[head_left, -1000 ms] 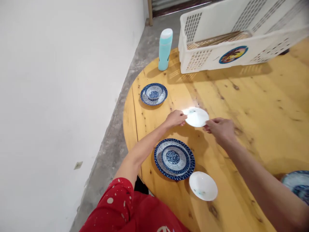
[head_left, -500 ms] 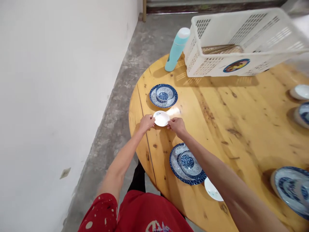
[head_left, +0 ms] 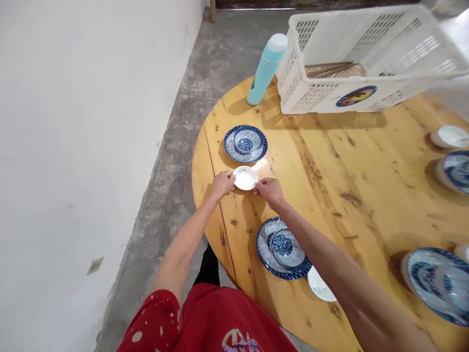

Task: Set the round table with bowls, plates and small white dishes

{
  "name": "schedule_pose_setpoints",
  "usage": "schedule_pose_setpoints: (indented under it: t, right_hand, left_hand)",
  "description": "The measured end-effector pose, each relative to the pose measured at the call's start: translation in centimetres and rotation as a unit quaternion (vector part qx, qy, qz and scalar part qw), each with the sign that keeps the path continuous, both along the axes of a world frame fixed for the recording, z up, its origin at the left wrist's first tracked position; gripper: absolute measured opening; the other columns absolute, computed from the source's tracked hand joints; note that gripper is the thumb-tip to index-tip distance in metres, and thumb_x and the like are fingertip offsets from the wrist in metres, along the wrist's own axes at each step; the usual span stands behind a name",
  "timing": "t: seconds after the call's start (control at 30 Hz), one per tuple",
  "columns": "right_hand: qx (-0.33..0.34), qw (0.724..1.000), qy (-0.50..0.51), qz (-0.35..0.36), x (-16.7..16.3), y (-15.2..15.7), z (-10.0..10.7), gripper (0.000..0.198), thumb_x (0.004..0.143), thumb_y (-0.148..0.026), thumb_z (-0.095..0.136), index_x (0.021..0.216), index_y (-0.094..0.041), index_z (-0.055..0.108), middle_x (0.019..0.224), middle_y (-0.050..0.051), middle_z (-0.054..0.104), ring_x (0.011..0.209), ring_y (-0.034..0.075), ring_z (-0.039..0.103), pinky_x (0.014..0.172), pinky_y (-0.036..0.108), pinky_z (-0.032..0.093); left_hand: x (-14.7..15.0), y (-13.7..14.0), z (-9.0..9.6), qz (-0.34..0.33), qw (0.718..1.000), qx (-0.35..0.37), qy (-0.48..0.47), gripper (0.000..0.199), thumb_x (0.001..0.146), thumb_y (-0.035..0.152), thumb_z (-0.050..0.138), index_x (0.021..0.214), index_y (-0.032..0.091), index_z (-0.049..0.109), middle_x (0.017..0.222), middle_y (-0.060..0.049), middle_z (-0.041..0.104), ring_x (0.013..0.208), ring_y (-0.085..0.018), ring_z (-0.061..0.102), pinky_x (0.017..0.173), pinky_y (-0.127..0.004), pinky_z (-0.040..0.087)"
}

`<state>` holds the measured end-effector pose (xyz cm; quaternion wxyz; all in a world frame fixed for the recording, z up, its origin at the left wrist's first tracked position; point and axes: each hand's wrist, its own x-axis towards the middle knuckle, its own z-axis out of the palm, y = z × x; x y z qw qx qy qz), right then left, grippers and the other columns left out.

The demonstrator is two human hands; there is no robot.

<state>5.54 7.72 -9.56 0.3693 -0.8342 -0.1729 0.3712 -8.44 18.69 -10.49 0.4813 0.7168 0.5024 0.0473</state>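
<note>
Between my hands is a small white saucer [head_left: 245, 178], gripped at its rim from both sides. My left hand [head_left: 223, 184] pinches its left edge, and my right hand [head_left: 270, 191] pinches its right edge. Just beyond the saucer, a blue-and-white plate [head_left: 229, 151] carries a patterned bowl [head_left: 247, 140]. Nearer to me lies another blue-and-white plate [head_left: 264, 254] with a bowl [head_left: 287, 248] on it, partly behind my right forearm. A second white saucer [head_left: 320, 286] sits beside that plate, partly covered by the forearm.
A light blue thermos bottle [head_left: 266, 69] stands at the far edge of the wooden table [head_left: 322, 166]. Next to it is a white plastic crate [head_left: 315, 95] with chopsticks [head_left: 330, 70] inside. Stacked plates [head_left: 436, 283], more bowls [head_left: 456, 171] and a white cup [head_left: 450, 136] are at the right. A wall rises at left.
The view has shifted slightly, so the table things appear a little further left and up. Both hands still hold the white saucer in nearly the same spot.
</note>
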Motion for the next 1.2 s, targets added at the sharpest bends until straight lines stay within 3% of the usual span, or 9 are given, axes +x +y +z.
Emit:
schedule_pose_setpoints:
  t: [0.47, 1.0, 1.2]
  right_hand:
    - [0.004, 1.0, -0.001, -0.004, 0.5, 0.4, -0.2, 0.017, 0.08, -0.004, 0.059, 0.068, -0.017, 0.058, 0.056, 0.003, 0.065, 0.049, 0.014, 0.063, 0.046, 0.019, 0.047]
    - [-0.001, 1.0, 0.003, -0.006, 0.9, 0.6, -0.9, 0.016, 0.082, -0.004, 0.059, 0.071, -0.016, 0.059, 0.055, 0.001, 0.064, 0.048, 0.013, 0.063, 0.044, 0.018, 0.046]
    - [0.001, 1.0, 0.003, -0.009, 1.1, 0.5, -0.9, 0.014, 0.082, -0.006, 0.059, 0.072, -0.016, 0.06, 0.055, 0.001, 0.064, 0.048, 0.014, 0.063, 0.046, 0.019, 0.047]
  left_hand:
    - [0.4, 0.3, -0.8, -0.005, 1.0, -0.003, -0.001, 0.03, 0.095, 0.029, 0.05, 0.073, 0.018, 0.067, 0.067, -0.004, 0.073, 0.06, -0.016, 0.071, 0.061, -0.024, 0.054]
    - [0.4, -0.1, -0.3, 0.009, 0.999, -0.03, -0.017, 0.028, 0.095, 0.027, 0.05, 0.072, 0.017, 0.063, 0.071, -0.004, 0.074, 0.06, -0.014, 0.071, 0.052, -0.02, 0.049]
    - [0.4, -0.3, -0.3, 0.01, 0.999, -0.042, -0.019, 0.025, 0.093, 0.023, 0.051, 0.072, 0.016, 0.062, 0.073, -0.003, 0.075, 0.063, -0.013, 0.071, 0.057, -0.019, 0.051]
